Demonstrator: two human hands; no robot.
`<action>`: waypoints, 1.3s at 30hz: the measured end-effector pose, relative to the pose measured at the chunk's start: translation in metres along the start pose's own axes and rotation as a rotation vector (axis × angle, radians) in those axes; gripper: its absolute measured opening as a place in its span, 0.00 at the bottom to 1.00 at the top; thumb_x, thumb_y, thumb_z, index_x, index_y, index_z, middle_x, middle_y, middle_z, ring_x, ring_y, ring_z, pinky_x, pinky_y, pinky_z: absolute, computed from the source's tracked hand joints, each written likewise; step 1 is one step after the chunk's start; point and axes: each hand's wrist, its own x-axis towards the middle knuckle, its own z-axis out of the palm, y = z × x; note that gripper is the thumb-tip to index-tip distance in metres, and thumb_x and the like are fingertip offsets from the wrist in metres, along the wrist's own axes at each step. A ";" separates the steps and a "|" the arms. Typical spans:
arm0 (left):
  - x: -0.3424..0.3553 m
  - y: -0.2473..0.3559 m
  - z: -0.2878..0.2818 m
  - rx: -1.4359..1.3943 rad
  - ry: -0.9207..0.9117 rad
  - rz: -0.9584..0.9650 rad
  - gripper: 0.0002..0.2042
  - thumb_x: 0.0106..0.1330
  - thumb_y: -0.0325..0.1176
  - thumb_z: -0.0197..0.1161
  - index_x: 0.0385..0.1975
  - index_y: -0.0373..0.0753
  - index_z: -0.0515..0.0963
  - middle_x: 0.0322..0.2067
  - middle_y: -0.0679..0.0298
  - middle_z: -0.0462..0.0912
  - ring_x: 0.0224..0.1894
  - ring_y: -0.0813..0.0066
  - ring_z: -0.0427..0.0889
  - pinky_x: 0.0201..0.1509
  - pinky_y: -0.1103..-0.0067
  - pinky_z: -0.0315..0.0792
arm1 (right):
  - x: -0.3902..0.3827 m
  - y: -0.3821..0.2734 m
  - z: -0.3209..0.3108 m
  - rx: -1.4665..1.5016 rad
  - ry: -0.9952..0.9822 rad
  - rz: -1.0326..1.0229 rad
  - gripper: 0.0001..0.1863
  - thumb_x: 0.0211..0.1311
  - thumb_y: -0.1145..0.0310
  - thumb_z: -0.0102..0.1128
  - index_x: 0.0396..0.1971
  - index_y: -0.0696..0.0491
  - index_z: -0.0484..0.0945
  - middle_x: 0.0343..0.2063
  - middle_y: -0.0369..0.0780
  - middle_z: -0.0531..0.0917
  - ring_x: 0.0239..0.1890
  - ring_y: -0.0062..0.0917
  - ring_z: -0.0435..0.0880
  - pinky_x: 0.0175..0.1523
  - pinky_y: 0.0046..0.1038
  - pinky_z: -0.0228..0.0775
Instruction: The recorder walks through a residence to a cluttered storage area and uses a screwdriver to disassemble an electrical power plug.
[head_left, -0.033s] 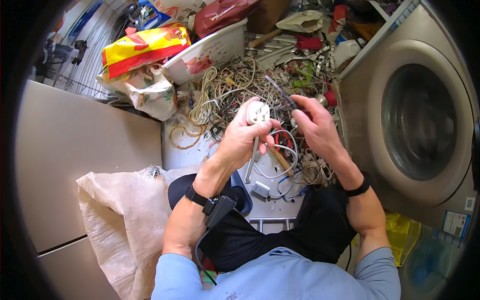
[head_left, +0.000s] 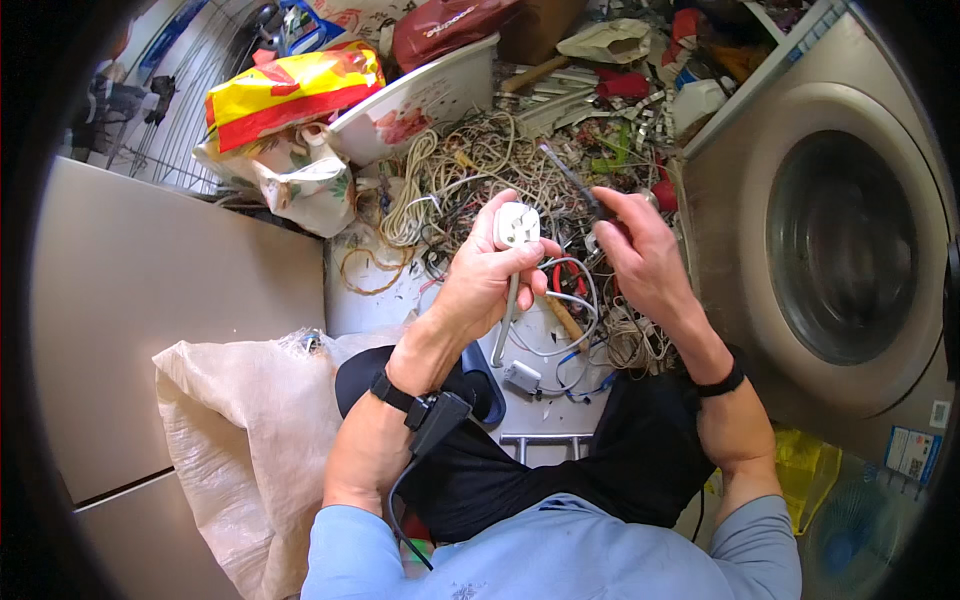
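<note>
My left hand point(head_left: 490, 260) grips a white three-pin plug point(head_left: 518, 224) with its prongs up; a grey cable point(head_left: 505, 330) hangs from it. My right hand point(head_left: 635, 250) is closed around a dark-handled tool with a thin metal blade or shaft point(head_left: 570, 176), pointing up and left, apart from the plug. Beneath them lie tangled cords point(head_left: 425, 200), a red-handled tool point(head_left: 562, 280), a wooden handle point(head_left: 562, 318) partly hidden, and a small white plug-like block point(head_left: 523, 376) on the pale floor.
A washing machine point(head_left: 740, 330) stands at the right, pale panels point(head_left: 180, 290) at the left, beside a woven sack point(head_left: 230, 430). Behind the scrap heap are a white tub point(head_left: 350, 130), bags point(head_left: 300, 80) and a wire rack point(head_left: 180, 120). A metal bar point(head_left: 545, 440) crosses between my legs.
My right hand and its tool have shifted slightly to the right, away from the plug. My left hand holds the plug in about the same place.
</note>
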 end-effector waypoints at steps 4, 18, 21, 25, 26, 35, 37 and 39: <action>-0.004 -0.002 -0.007 -0.028 0.020 -0.023 0.42 0.70 0.20 0.59 0.76 0.48 0.39 0.41 0.48 0.84 0.25 0.69 0.86 0.19 0.81 0.77 | -0.009 -0.003 -0.011 -0.116 0.069 -0.152 0.18 0.63 0.78 0.60 0.53 0.59 0.79 0.45 0.46 0.78 0.46 0.36 0.81 0.51 0.31 0.74; 0.004 -0.013 -0.008 -0.115 0.008 -0.063 0.33 0.62 0.16 0.65 0.64 0.49 0.60 0.37 0.59 0.80 0.28 0.75 0.80 0.24 0.83 0.68 | -0.029 -0.006 -0.022 0.504 0.098 -0.198 0.10 0.63 0.87 0.60 0.41 0.60 0.72 0.42 0.40 0.77 0.34 0.12 0.76 0.38 0.15 0.71; 0.002 -0.013 -0.003 -0.146 0.022 -0.098 0.34 0.60 0.16 0.65 0.64 0.48 0.60 0.36 0.59 0.80 0.27 0.76 0.78 0.24 0.84 0.65 | -0.032 -0.006 -0.022 0.436 0.127 -0.259 0.09 0.63 0.87 0.60 0.39 0.60 0.71 0.41 0.41 0.77 0.31 0.11 0.75 0.34 0.13 0.70; 0.002 -0.008 -0.001 -0.183 -0.008 -0.089 0.28 0.66 0.24 0.63 0.64 0.47 0.62 0.37 0.59 0.80 0.26 0.76 0.77 0.24 0.84 0.64 | -0.033 -0.007 -0.030 0.389 0.153 -0.262 0.09 0.63 0.86 0.60 0.38 0.60 0.72 0.41 0.41 0.77 0.30 0.11 0.74 0.33 0.14 0.70; 0.002 -0.006 0.000 -0.270 -0.044 -0.129 0.21 0.70 0.33 0.60 0.61 0.45 0.65 0.36 0.59 0.80 0.25 0.77 0.76 0.23 0.83 0.64 | -0.034 -0.006 -0.030 0.369 0.154 -0.274 0.10 0.62 0.86 0.61 0.38 0.60 0.72 0.40 0.42 0.78 0.30 0.11 0.74 0.32 0.14 0.69; 0.015 -0.015 -0.009 -0.482 -0.059 -0.340 0.30 0.74 0.65 0.45 0.45 0.41 0.78 0.26 0.59 0.82 0.13 0.77 0.69 0.13 0.86 0.62 | -0.035 -0.019 -0.034 0.108 0.161 -0.477 0.12 0.55 0.86 0.67 0.36 0.59 0.75 0.36 0.43 0.81 0.28 0.16 0.80 0.26 0.16 0.72; 0.016 -0.016 -0.012 -0.500 -0.067 -0.344 0.30 0.75 0.64 0.45 0.45 0.40 0.78 0.26 0.59 0.81 0.14 0.76 0.70 0.13 0.85 0.63 | -0.036 -0.016 -0.032 0.126 0.177 -0.451 0.12 0.55 0.87 0.66 0.36 0.59 0.75 0.37 0.43 0.81 0.28 0.16 0.79 0.27 0.16 0.71; 0.017 -0.017 -0.012 -0.517 -0.076 -0.345 0.29 0.75 0.64 0.44 0.45 0.40 0.78 0.25 0.58 0.81 0.14 0.75 0.71 0.13 0.85 0.65 | -0.037 -0.013 -0.032 0.144 0.193 -0.428 0.12 0.56 0.87 0.66 0.36 0.59 0.75 0.37 0.43 0.81 0.28 0.15 0.79 0.27 0.15 0.71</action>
